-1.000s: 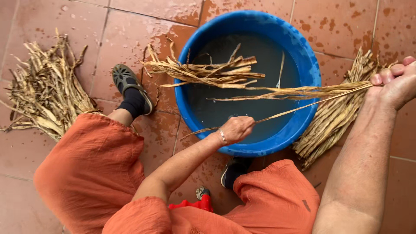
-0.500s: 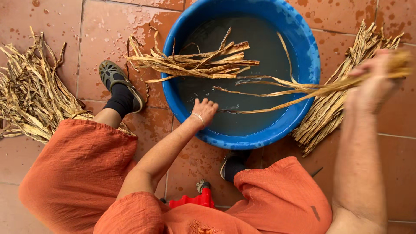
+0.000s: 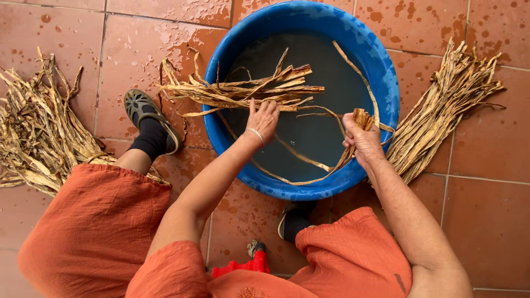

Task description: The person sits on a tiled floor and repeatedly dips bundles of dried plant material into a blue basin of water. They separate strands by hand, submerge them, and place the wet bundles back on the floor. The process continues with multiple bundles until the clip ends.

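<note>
- The right hand (image 3: 361,138) was closed in a firm grip on a few long dried strips (image 3: 309,165), which curved left and down into the blue basin (image 3: 386,83).
- The left hand (image 3: 264,118), fingers spread and holding nothing, touched the bundle of dried strips (image 3: 237,91) lying crosswise over the basin's left rim.
- The left hand was the nearer one to that bundle.

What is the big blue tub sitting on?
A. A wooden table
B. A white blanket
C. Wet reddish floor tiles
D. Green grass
C: the blue tub rests on reddish floor tiles spotted with damp patches, with piles of dry leaf strips lying on the same tiles beside it.
</note>
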